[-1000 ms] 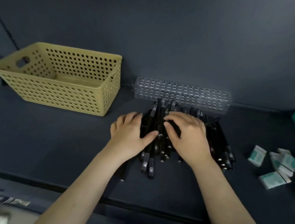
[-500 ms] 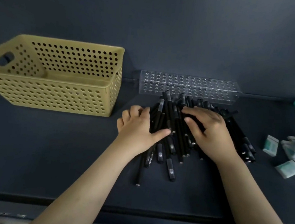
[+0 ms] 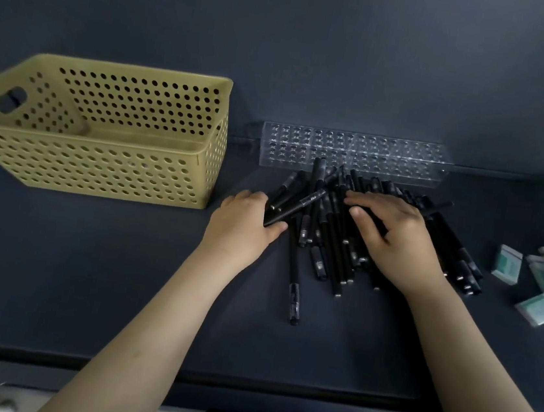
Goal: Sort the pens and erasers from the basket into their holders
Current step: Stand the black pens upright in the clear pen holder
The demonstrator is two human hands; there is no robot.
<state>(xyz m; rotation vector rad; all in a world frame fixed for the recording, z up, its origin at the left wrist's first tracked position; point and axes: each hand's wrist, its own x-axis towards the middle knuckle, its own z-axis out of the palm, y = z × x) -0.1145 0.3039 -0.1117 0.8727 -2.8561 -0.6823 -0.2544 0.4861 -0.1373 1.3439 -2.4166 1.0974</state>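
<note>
Your left hand (image 3: 244, 224) grips a black pen (image 3: 301, 204) slanting toward the clear holder (image 3: 354, 154) beyond, right hand (image 3: 395, 242) flat on the pile (image 3: 333, 246).

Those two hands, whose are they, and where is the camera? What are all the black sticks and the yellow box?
They belong to a person, not a machine. The camera sits on the person's head and looks down, so you see their own arms. There is only this one view. The left hand pinches one black pen by its end. The right hand lies flat on the pile of pens on the dark table. Behind the pile is a clear holder full of little holes; no pen stands in it yet. The yellow basket on the left looks empty. On the right lie small wrapped erasers.
</note>
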